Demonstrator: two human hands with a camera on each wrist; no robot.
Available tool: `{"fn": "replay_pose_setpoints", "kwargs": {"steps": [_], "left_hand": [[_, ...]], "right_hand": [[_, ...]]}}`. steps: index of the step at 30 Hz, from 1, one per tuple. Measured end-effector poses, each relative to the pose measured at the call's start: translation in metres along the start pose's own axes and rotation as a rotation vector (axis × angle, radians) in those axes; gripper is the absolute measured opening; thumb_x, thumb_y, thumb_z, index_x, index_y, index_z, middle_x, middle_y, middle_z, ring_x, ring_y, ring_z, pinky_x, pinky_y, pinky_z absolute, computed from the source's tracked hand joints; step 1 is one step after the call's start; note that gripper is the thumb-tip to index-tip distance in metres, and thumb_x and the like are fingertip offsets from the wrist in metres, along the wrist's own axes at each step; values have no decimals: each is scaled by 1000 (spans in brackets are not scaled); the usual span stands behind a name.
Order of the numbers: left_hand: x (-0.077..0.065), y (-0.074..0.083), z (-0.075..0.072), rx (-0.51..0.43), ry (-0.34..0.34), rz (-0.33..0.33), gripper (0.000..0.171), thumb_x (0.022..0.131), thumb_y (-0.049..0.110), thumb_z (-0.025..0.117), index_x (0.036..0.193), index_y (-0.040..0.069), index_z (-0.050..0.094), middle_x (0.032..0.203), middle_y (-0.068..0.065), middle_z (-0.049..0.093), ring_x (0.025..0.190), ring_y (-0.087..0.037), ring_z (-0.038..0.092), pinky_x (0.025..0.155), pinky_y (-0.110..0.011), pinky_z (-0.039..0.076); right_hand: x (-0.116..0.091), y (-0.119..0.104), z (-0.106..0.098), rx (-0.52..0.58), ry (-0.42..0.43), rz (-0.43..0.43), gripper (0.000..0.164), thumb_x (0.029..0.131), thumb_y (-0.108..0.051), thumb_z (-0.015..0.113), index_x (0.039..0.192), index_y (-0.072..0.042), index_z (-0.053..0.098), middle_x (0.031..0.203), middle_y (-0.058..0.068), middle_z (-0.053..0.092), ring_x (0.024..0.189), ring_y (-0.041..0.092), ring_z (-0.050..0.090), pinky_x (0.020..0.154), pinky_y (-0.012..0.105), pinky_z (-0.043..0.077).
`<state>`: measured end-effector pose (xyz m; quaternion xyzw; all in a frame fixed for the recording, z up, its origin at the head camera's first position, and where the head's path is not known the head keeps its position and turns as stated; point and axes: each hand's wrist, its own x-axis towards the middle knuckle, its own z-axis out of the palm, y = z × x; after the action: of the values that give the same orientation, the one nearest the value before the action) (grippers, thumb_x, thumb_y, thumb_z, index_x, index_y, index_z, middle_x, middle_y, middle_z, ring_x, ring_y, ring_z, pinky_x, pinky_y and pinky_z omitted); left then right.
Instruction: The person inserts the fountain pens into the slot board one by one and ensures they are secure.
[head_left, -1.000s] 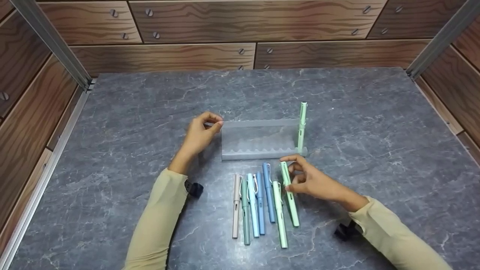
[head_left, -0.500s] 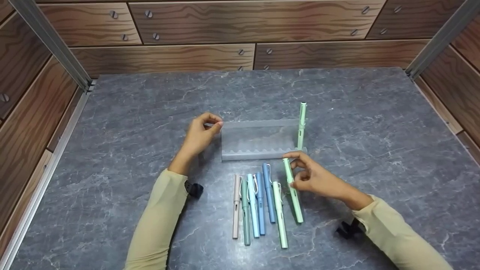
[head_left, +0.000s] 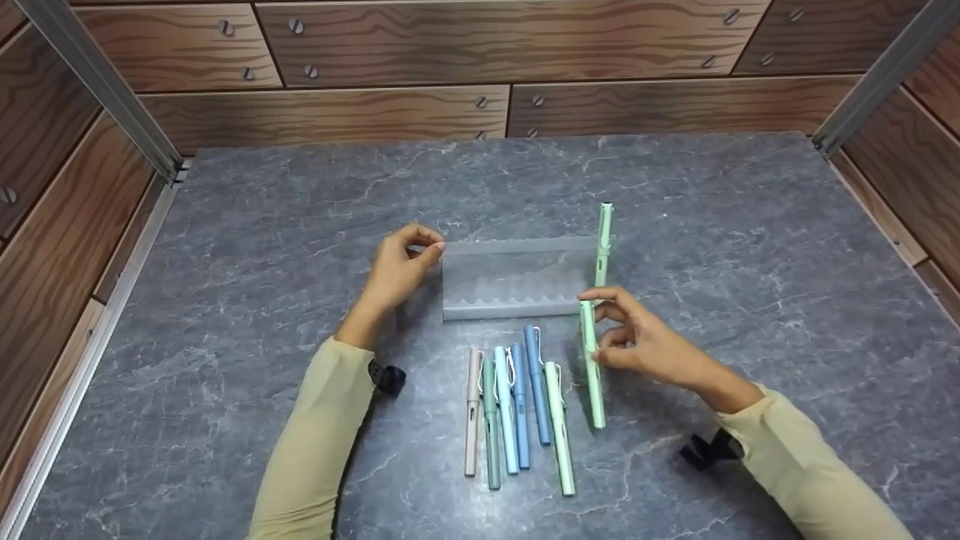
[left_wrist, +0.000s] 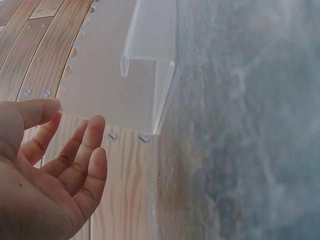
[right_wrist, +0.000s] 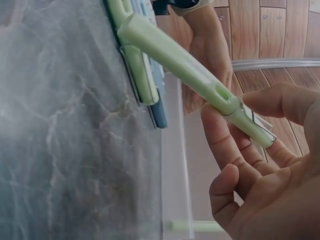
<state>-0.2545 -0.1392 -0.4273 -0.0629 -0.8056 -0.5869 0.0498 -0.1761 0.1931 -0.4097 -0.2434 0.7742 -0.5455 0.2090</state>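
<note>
The right hand (head_left: 643,341) holds a green pen (head_left: 591,375) in its fingers above the tabletop (head_left: 285,217), while the left hand (head_left: 401,266) pinches a corner of the rack (head_left: 510,308).

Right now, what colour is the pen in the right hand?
Pale green; the pen in the right hand shows best in the right wrist view.

Beyond its grip, the right hand (head_left: 651,341) is hiding the foot of the standing pen (head_left: 603,247); beyond the left hand (left_wrist: 52,190), its wrist view is cropping the rack (left_wrist: 105,75).
</note>
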Motion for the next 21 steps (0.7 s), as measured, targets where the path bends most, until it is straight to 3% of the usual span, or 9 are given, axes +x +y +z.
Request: {"fn": "replay_pose_setpoints", "kwargs": {"steps": [6,13,21], "left_hand": [[0,0,-1,24,-13,-28,14,94,10,62,100,-2,65,103,-19,67,86,-38,68,70,-24,54],[0,0,0,29,-4,-10,13,93,10,63,99,-1,66,102,-19,68,83,-35,68,68,-22,54],[0,1,0,5,-2,-19,12,92,8,63,99,-2,65,101,-19,67,84,-36,67,73,-30,57]], "right_hand": [[0,-5,-5,13,24,-7,70,81,9,64,140,-2,27,117,14,50,79,13,66,70,33,59],[2,-6,-10,57,54,-56,70,81,11,63,139,0,26,110,0,56,79,14,66,69,34,60],[5,-9,-17,63,109,-99,67,81,15,61,138,-3,30,112,4,58,83,14,66,73,28,59]]}}
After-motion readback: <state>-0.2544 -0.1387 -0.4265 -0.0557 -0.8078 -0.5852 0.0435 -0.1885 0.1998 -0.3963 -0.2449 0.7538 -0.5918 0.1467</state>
